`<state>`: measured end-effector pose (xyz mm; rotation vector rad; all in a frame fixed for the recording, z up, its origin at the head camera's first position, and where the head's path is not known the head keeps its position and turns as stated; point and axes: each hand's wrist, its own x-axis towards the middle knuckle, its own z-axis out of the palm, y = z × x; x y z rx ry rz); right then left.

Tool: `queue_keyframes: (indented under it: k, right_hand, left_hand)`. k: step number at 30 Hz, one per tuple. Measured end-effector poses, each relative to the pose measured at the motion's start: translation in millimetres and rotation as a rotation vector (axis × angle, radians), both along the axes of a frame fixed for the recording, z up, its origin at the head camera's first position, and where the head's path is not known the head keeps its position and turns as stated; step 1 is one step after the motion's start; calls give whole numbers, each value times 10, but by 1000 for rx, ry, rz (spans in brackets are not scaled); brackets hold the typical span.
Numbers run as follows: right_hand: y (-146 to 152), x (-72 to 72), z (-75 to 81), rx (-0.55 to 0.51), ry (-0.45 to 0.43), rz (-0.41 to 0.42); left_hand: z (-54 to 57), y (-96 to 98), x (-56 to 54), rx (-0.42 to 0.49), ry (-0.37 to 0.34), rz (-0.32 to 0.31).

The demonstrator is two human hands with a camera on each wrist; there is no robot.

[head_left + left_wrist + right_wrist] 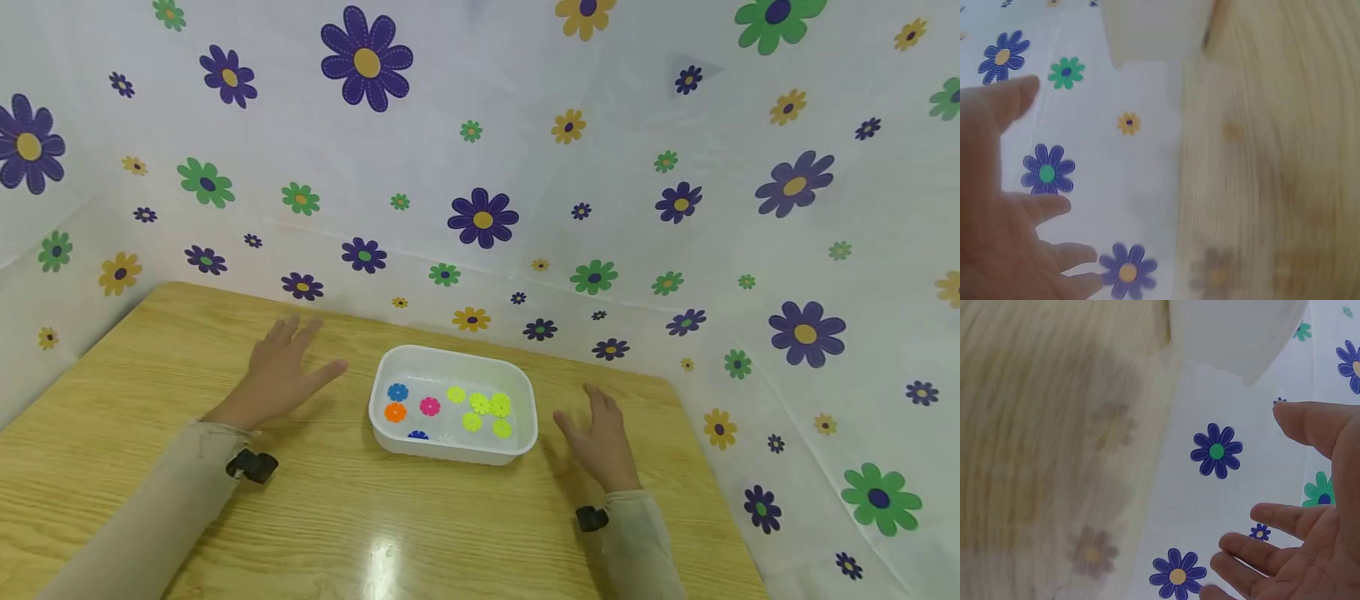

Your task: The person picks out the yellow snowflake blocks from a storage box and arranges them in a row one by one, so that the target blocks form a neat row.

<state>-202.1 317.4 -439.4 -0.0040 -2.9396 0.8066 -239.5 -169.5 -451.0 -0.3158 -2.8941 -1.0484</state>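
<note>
A white plastic tray (450, 452) stands on the wooden table between both hands. Inside lie small flower-shaped plastic discs: several yellow-green discs (472, 422) on the right, a pink disc (430, 407) near the middle, a blue disc (397, 392) and an orange disc (395, 412) at the left. The front wall partly hides a dark blue disc (417, 435) and a whitish disc (447, 437). Left of the tray, my left hand (281, 379) hovers with fingers spread, holding nothing. My right hand (602, 442) is likewise empty to the right, thumb apart from its fingers.
The wooden table (322, 517) reaches back to a white cloth (420, 167) printed with purple, green and yellow flowers, which also hangs along both sides. Each wrist wears a black band, such as the left wristband (253, 465).
</note>
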Motion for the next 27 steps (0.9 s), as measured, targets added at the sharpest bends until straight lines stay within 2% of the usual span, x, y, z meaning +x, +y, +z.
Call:
queue_keyframes:
  k: [4, 8, 12, 15, 18, 22, 27]
  right_hand:
    - [-72, 3, 36, -59, 32, 26]
    - [-161, 3, 56, -116, 66, 52]
    - [-257, -10, 39, -180, 86, 77]
    - [-338, -15, 33, -204, 94, 94]
    - [-446, -25, 60, -231, 102, 108]
    - [-621, -62, 136, -264, 91, 143]
    - [-815, -137, 177, -219, -14, 185]
  left_hand:
    - [-2, 78, 3, 223, -92, -56]
    - [-30, 170, 24, 446, -199, -85]
    - [-96, 270, 39, 601, -330, -128]
    - [-156, 327, 45, 648, -419, -160]
    - [-201, 377, 51, 683, -479, -174]
    - [-233, 439, 67, 713, -506, -189]
    - [-250, 489, 95, 730, -504, -214]
